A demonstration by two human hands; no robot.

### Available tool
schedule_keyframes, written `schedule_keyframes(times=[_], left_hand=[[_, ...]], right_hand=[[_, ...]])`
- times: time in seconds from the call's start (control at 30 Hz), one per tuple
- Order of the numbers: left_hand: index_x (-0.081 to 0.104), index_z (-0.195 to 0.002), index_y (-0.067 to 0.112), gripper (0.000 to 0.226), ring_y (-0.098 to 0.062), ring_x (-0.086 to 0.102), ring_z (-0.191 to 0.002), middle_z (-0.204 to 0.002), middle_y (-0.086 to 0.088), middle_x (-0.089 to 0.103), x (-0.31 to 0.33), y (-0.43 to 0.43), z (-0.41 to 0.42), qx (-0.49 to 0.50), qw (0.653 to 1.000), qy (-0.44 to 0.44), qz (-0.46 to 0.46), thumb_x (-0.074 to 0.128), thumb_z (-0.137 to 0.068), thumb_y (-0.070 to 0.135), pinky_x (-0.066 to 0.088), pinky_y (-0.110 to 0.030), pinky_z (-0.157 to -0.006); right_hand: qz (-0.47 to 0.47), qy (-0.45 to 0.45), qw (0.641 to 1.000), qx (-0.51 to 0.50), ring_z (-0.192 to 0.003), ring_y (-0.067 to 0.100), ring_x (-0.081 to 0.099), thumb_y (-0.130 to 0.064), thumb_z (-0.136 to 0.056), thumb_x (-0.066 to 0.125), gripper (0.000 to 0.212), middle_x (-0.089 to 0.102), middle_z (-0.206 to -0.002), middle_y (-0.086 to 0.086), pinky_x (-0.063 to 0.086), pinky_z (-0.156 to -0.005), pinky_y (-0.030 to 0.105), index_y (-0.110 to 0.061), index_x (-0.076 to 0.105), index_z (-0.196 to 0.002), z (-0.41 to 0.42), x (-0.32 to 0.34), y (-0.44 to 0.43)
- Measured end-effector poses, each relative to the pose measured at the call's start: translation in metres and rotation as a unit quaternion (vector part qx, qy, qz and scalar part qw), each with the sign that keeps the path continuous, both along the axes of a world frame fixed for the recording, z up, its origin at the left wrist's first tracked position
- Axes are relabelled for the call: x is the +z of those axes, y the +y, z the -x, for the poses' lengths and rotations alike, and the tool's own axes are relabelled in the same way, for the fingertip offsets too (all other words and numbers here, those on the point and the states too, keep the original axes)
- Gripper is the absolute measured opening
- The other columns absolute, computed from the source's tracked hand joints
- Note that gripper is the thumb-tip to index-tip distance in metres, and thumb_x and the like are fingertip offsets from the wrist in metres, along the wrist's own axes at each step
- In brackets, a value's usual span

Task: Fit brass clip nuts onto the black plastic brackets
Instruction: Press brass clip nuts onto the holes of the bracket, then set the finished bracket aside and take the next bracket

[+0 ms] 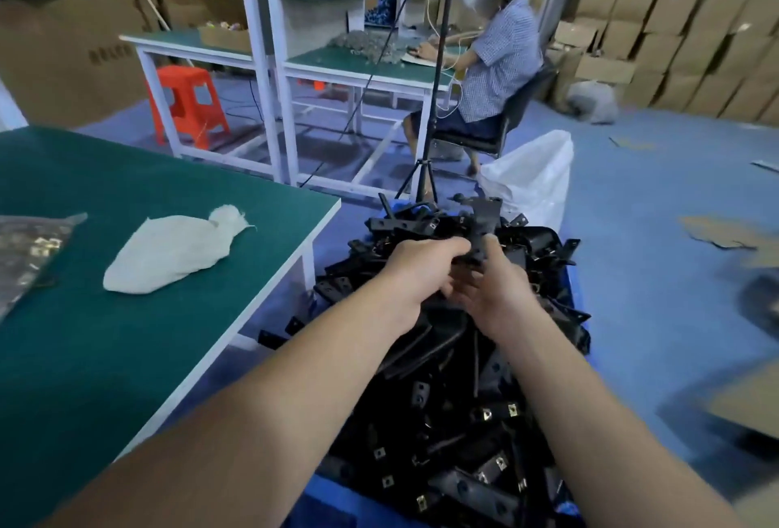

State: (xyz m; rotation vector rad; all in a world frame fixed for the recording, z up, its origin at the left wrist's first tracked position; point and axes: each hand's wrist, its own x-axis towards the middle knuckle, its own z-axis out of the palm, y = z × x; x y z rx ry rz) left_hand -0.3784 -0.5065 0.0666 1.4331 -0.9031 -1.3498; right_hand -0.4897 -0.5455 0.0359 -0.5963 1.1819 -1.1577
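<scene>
- Both bare arms reach over a heap of black plastic brackets (pixel 455 413) piled in a blue bin (pixel 575 295) beside the green tabletop (pixel 139 342); many brackets carry brass clip nuts (pixel 501 462)
- Left hand (pixel 415 272) and right hand (pixel 491 289) meet above the heap's far end, fingers curled round one black bracket (pixel 480 232); exact grip blurred
- A white cloth bundle (pixel 168 251) lies mid-tabletop; a clear bag (pixel 25 249) at its left edge

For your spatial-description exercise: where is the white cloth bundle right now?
In the head view, the white cloth bundle lies on the green table, left of the left hand and the bracket pile.
</scene>
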Motion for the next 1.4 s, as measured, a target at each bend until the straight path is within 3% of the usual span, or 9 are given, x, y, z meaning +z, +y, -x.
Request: schedule_keyframes(times=[0.1, 0.3, 0.5, 0.67, 0.83, 1.0, 1.2, 1.33, 1.4], left_hand=[[0.068, -0.096, 0.022, 0.015, -0.005, 0.064, -0.080, -0.092, 0.006, 0.071, -0.010, -0.004, -0.012, 0.018, 0.999, -0.014, -0.035, 0.069, -0.093, 0.037, 0.052, -0.026, -0.070], [0.068, -0.077, 0.016, 0.017, -0.013, 0.062, -0.057, -0.069, 0.003, 0.070, -0.031, 0.004, -0.041, 0.093, 0.995, 0.012, -0.022, 0.065, -0.091, 0.024, 0.047, -0.021, -0.049], [0.069, -0.081, 0.039, 0.024, 0.001, 0.063, -0.068, -0.070, 0.021, 0.068, -0.019, 0.031, -0.073, 0.131, 0.905, -0.374, 0.155, 0.056, -0.090, 0.021, 0.044, -0.013, -0.050], [0.070, -0.088, 0.034, 0.022, -0.016, 0.067, -0.075, -0.074, 0.013, 0.071, 0.006, 0.071, -0.133, 0.158, 0.867, -0.437, 0.183, 0.055, -0.086, 0.019, 0.056, -0.036, -0.066], [0.073, -0.089, 0.033, 0.025, -0.003, 0.066, -0.074, -0.076, 0.019, 0.071, 0.031, 0.121, -0.196, 0.247, 0.843, -0.433, 0.202, 0.051, -0.085, 0.024, 0.053, -0.028, -0.066], [0.076, -0.089, 0.027, 0.028, -0.002, 0.067, -0.078, -0.083, 0.018, 0.074, 0.047, 0.185, -0.274, 0.338, 0.815, -0.438, 0.173, 0.048, -0.089, 0.022, 0.054, -0.030, -0.073], [0.070, -0.086, 0.050, 0.047, 0.005, 0.069, -0.066, -0.073, 0.029, 0.072, 0.058, 0.283, -0.358, 0.477, 0.756, -0.434, 0.113, 0.056, -0.085, 0.006, 0.062, -0.027, -0.069], [0.080, -0.095, 0.030, 0.032, 0.000, 0.068, -0.080, -0.086, 0.018, 0.076, 0.036, 0.355, -0.410, 0.570, 0.679, -0.461, 0.034, 0.060, -0.091, 0.005, 0.049, -0.009, -0.078], [0.077, -0.113, 0.024, 0.030, 0.001, 0.064, -0.071, -0.099, 0.011, 0.077, 0.018, 0.394, -0.435, 0.590, 0.667, -0.453, -0.032, 0.061, -0.095, 0.007, 0.042, 0.002, -0.065]], right_hand=[[-0.034, 0.036, 0.999, 0.013, -0.066, 0.032, 0.074, -0.052, -0.106, 0.039, 0.065, 0.074, -0.085, 0.024, 0.059, -0.054, 0.035, 0.008, 0.064, -0.104, -0.018, -0.019, 0.006], [-0.005, 0.046, 0.997, 0.054, -0.055, 0.023, 0.068, -0.040, -0.103, 0.048, 0.050, 0.073, -0.069, 0.012, 0.057, -0.052, 0.029, -0.003, 0.073, -0.081, -0.063, -0.019, 0.034], [0.048, 0.069, 0.988, 0.127, -0.080, 0.021, 0.076, -0.034, -0.097, 0.060, 0.037, 0.079, -0.083, 0.006, 0.058, -0.070, 0.035, -0.006, 0.078, -0.080, -0.112, 0.013, 0.053], [0.111, 0.068, 0.971, 0.202, -0.067, 0.020, 0.074, -0.038, -0.098, 0.056, 0.041, 0.077, -0.077, 0.007, 0.053, -0.052, 0.026, -0.008, 0.078, -0.081, -0.159, 0.035, 0.077], [0.157, 0.036, 0.943, 0.290, -0.070, 0.014, 0.075, -0.038, -0.096, 0.058, 0.039, 0.077, -0.076, 0.001, 0.055, -0.057, 0.027, -0.021, 0.079, -0.067, -0.231, 0.059, 0.116], [0.196, 0.022, 0.894, 0.403, -0.065, 0.011, 0.072, -0.039, -0.097, 0.057, 0.041, 0.077, -0.074, -0.001, 0.053, -0.053, 0.024, -0.017, 0.077, -0.069, -0.314, 0.076, 0.162], [0.214, 0.003, 0.793, 0.571, -0.060, 0.015, 0.071, -0.030, -0.098, 0.058, 0.037, 0.074, -0.070, 0.003, 0.055, -0.051, 0.028, -0.027, 0.080, -0.069, -0.413, 0.073, 0.231], [0.250, 0.038, 0.729, 0.636, -0.075, 0.023, 0.062, -0.027, -0.081, 0.066, 0.022, 0.064, -0.076, 0.006, 0.050, -0.070, 0.036, -0.008, 0.072, -0.074, -0.477, 0.065, 0.273], [0.269, 0.077, 0.713, 0.643, -0.085, 0.019, 0.063, -0.028, -0.071, 0.067, 0.026, 0.068, -0.082, 0.000, 0.050, -0.079, 0.038, -0.005, 0.072, -0.082, -0.511, 0.059, 0.286]])
